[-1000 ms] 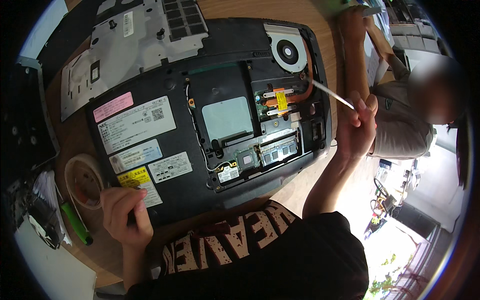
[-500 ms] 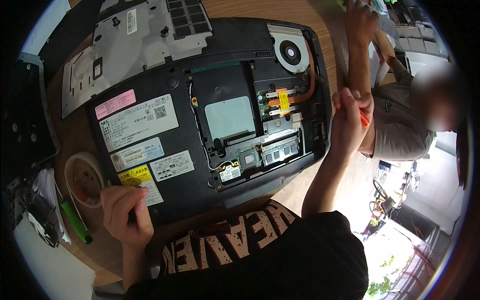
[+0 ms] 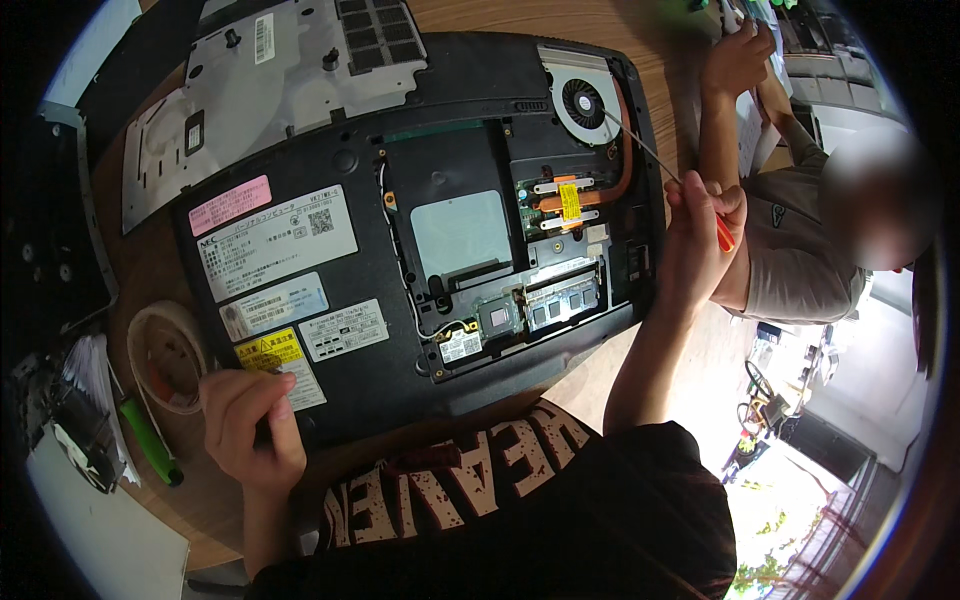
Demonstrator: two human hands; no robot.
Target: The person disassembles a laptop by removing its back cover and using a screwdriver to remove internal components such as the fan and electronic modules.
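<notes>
The screwdriver [image 3: 645,143] is clamped in the fingers of the right hand [image 3: 700,235]; its tip should be steadied lightly at the upper-right fan [image 3: 577,122]. Whether anything is gripped by the curled left hand [image 3: 250,425] cannot be told.

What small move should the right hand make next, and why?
Probably lift the orange-handled tool clear of the fan: held in the right hand, it slants over the uncovered blades, and whether it touches them is unclear.

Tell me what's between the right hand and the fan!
In the head view, a thin screwdriver shaft stretches from the right hand toward the fan, passing over the copper pipe.
</notes>
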